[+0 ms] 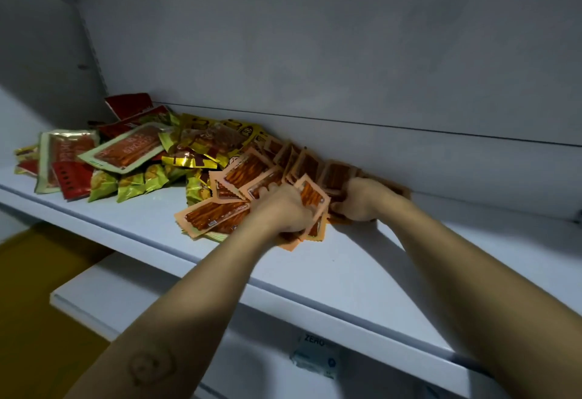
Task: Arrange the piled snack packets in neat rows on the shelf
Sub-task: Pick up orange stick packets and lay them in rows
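Left hand [280,209] clutches a fan of orange snack packets [217,216], right hand [362,200] grips more beside it: light, slippery film, probably best pinched at the crimped edges.

On the shelf [362,276], a pile [126,159] lies at ten o'clock from the hands, its far side against the back wall [315,52]. A row [302,162] leans along that wall at twelve o'clock. The left hand [280,213] and, at its three o'clock, the right hand [362,200] both hold packets [311,197] at the row's near end. A tag [315,357] sits under the shelf at six o'clock.
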`<state>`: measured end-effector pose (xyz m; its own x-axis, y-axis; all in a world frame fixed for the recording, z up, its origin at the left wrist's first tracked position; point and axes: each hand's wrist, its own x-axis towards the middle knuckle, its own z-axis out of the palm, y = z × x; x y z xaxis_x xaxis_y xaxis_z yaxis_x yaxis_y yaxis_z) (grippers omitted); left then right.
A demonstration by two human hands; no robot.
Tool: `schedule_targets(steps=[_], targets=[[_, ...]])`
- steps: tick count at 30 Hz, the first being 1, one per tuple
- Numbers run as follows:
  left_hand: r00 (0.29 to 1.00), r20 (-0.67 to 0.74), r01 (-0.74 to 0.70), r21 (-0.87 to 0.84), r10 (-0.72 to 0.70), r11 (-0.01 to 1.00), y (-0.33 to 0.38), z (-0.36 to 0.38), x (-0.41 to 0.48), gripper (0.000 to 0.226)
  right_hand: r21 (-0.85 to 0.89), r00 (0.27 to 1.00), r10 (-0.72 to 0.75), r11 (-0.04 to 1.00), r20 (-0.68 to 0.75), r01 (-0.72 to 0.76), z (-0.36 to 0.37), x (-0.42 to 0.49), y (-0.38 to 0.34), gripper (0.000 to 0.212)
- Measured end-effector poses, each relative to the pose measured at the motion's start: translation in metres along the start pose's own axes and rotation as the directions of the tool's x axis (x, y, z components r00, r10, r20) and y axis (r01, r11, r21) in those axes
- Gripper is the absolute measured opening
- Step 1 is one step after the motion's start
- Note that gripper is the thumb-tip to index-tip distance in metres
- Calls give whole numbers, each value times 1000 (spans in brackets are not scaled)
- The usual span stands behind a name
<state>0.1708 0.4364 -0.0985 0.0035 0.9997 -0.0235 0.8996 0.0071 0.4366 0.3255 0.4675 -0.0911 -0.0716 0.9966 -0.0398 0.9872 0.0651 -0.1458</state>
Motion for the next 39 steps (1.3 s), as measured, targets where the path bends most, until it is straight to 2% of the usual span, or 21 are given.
schedule_targets(steps=[2,5,7,9,11,12,13,15,18,21,25,27,30,32,35,39], targets=[[999,-44,-4,164,11,986,6,14,-3,68,23,1000,16,1000,-25,-15,4,-3,-3,34],[975,-201,-50,240,100,969,7,30,-8,64,125,999,38,991,19,-41,-3,-10,-5,31],[957,-247,-91,244,153,965,3,36,-7,59,321,997,75,944,24,-78,-5,-12,-5,24],[950,-242,-146,217,198,965,-1,36,-3,58,584,993,117,806,-1,-94,-1,-13,-7,15],[941,-239,-194,205,241,959,-3,35,-1,59,814,981,194,571,-10,-104,7,-16,-9,10],[935,-239,-212,214,262,953,-4,35,1,60,871,974,228,479,-6,-107,11,-17,-8,9],[933,-235,-224,220,274,950,-5,35,1,61,894,971,238,435,5,-111,13,-17,-7,10],[934,-210,-251,190,289,949,-7,37,3,62,903,979,202,421,-2,-85,18,-17,-6,12],[924,-171,-339,52,343,939,-10,38,4,60,938,992,119,348,-49,4,22,-20,-6,18],[903,-162,-418,-109,399,902,-13,36,1,60,984,994,82,172,-68,54,26,-25,-11,28],[855,-209,-518,-299,475,801,-17,34,-2,67,999,981,187,-19,-43,47,25,-25,-16,40],[876,-246,-482,-432,415,762,-17,32,-3,83,996,977,203,-40,-67,76,19,-25,-12,41],[930,-223,-362,-682,291,636,-17,29,-2,104,982,972,140,24,-190,188,9,-27,-2,46],[929,-215,-355,-742,300,569,-18,27,-2,93,962,962,64,91,-265,258,6,-31,0,49],[901,-292,-427,-726,320,540,-18,27,-5,72,926,937,-42,143,-346,348,2,-36,0,48],[881,-324,-466,-718,345,516,-18,28,-6,72,899,913,-177,185,-367,397,1,-39,-4,55]])
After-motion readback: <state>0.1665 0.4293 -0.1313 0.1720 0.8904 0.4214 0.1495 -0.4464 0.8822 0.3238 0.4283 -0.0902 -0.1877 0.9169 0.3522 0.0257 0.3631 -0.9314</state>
